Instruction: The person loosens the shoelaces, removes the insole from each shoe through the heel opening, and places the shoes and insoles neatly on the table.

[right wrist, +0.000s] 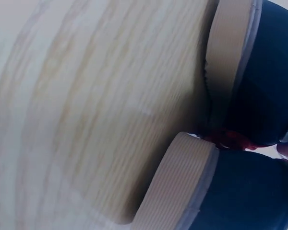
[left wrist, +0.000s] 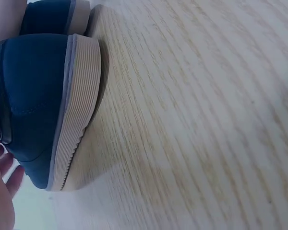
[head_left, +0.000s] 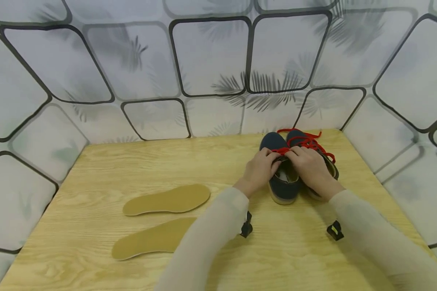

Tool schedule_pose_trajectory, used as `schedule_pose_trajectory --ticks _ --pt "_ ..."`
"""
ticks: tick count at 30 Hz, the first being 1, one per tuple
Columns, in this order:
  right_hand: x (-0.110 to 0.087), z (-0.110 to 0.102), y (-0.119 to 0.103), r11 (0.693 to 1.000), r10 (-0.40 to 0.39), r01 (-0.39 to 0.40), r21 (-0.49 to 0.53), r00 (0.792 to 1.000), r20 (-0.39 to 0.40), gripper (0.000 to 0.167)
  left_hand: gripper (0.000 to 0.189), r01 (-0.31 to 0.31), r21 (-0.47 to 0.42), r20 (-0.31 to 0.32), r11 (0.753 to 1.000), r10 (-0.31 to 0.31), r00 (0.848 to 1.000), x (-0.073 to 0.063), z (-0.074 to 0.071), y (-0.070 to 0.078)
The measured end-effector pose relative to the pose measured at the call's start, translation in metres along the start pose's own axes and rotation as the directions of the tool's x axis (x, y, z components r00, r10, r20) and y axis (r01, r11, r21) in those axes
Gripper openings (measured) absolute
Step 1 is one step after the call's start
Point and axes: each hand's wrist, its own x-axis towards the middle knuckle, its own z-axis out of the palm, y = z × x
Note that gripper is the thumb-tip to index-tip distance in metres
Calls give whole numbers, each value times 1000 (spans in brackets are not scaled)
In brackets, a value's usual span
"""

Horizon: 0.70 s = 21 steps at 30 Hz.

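Observation:
A navy shoe with a pale sole stands near the table's back right, toe pointing away. Both hands meet over its front opening. My left hand pinches the red shoelace from the left, while my right hand pinches it from the right. Fingers hide most of that lacing. Close on the right stands the matching shoe, its red laces lying loose over the top. The left wrist view shows the ribbed side of the sole on the table, with fingertips beyond the shoe.
Two tan insoles, one farther back and one nearer, lie on the left of the wooden table. My left sleeve overlaps the nearer insole. Behind the table hangs a patterned white backdrop, which also covers both sides.

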Motion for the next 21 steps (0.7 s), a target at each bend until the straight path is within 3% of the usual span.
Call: schedule_pose_trajectory --ticks 5,8,13,18,21 --pt "2 -9 2 999 35 -35 -3 999 40 27 24 -57 82 -85 995 64 994 0 -7 -1" --pt "2 -18 -1 999 54 -54 -10 995 89 32 24 -91 127 -81 988 102 991 -3 -14 0" --pt "4 -37 -13 998 67 -67 -1 993 102 34 23 -161 171 -88 972 177 980 -11 -24 1" --pt "9 -52 -27 996 71 -76 45 993 96 68 24 -182 192 -24 964 190 981 -24 -39 0" --pt "13 -59 -35 995 71 -76 58 993 94 72 27 -164 176 62 970 156 986 -34 -50 1"
